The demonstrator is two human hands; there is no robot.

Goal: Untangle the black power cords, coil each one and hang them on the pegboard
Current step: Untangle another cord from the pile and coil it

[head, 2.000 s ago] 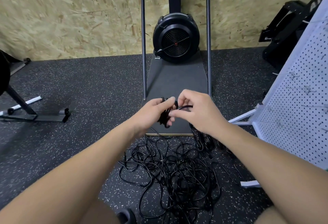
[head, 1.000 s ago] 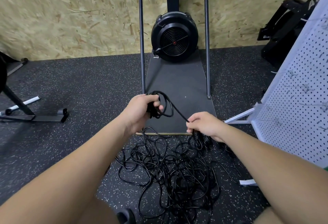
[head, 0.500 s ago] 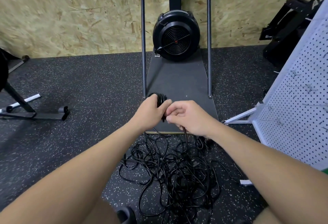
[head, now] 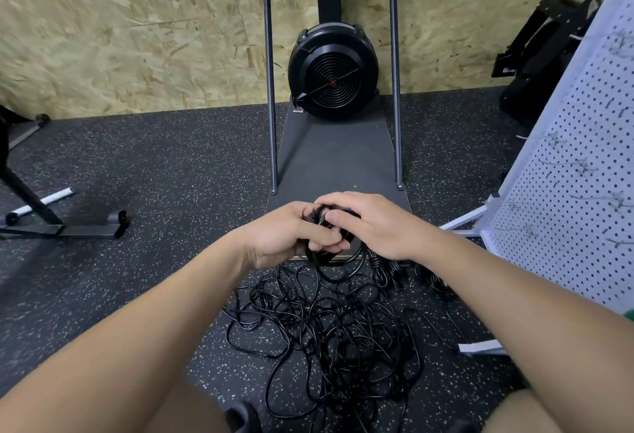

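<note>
One small coil of black power cord [head: 320,254] is held between two hands: the left hand [head: 291,237] curled around it, the right hand [head: 370,223] pinching its top. One tangled pile of black cords [head: 329,329] lies on the speckled floor beneath; one white perforated pegboard [head: 576,172] stands to the right.

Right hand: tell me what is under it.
Under the right hand sits a small black cord coil, which the left hand grips from the other side. Only the coil's lower loops and a strand trailing to the floor tangle show; the rest is covered.
</note>
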